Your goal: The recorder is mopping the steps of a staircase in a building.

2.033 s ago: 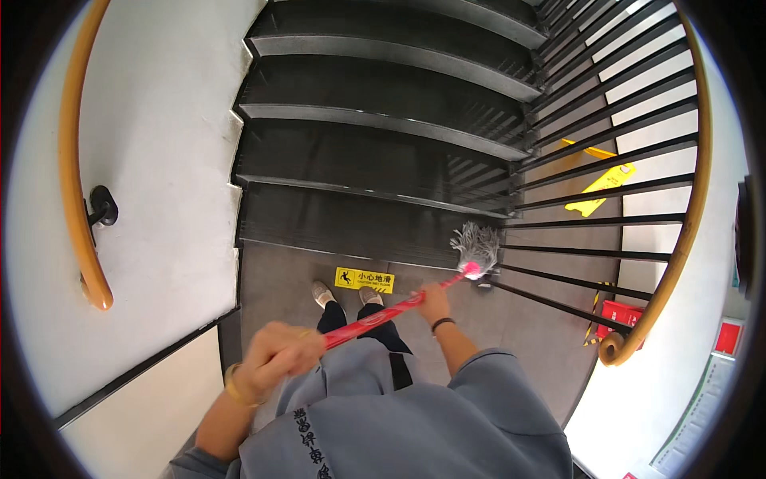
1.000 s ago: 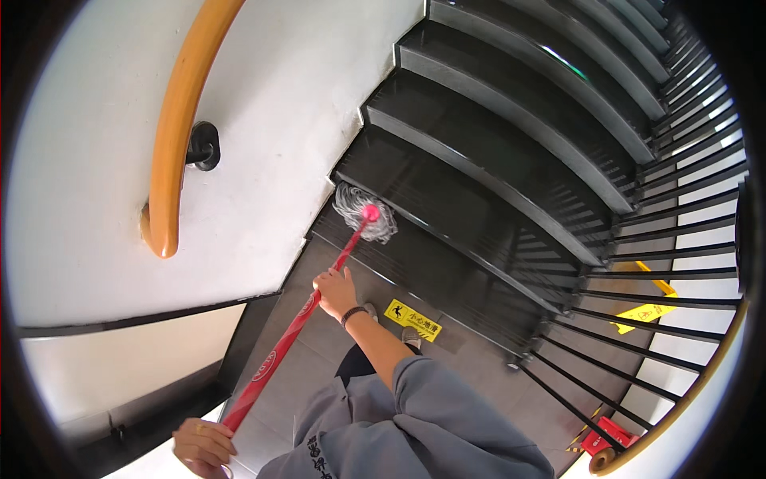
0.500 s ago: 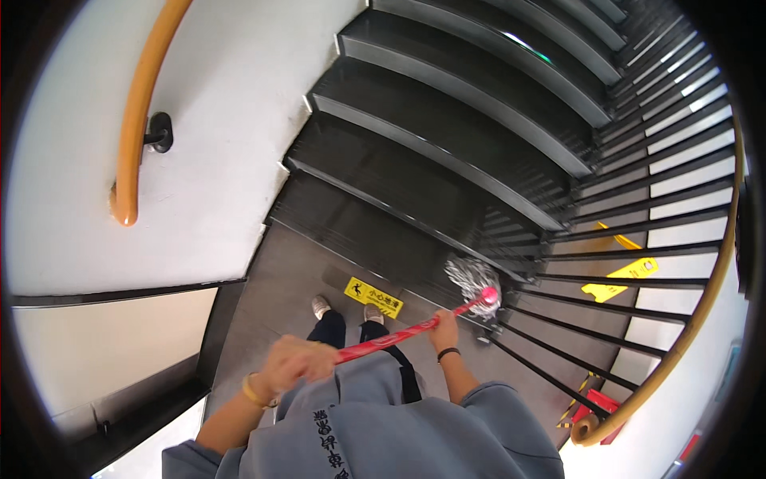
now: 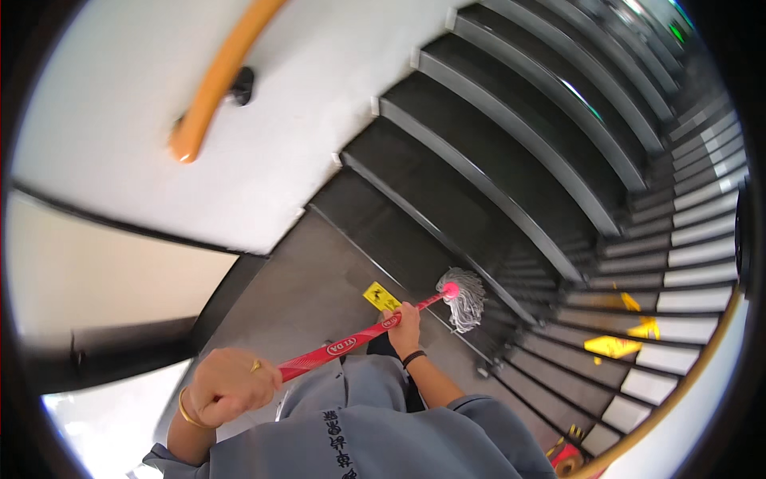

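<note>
A string mop with a red handle [image 4: 319, 358] slants across in front of me. My left hand [image 4: 238, 386] is wrapped round the handle's upper end, close to my body on the left. Farther down, my right hand [image 4: 404, 329] grips the same handle near its lower end. The grey string mop head [image 4: 469, 303], with a pink hub, rests on the lowest dark step [image 4: 383, 214], its strands fanned toward the railing side.
A curved staircase rises to the far right. Black balusters with a wooden handrail [image 4: 712, 345] bound it on the right; a wall handrail [image 4: 217, 76] runs on the left. A yellow floor sticker [image 4: 381, 296] lies by my feet, and a fallen-looking yellow sign [image 4: 613, 346] shows behind the balusters.
The mop head has moved left along the step, away from the balusters, and its strands have swung to the right. Both hands have shifted left with the handle; the view has turned.
</note>
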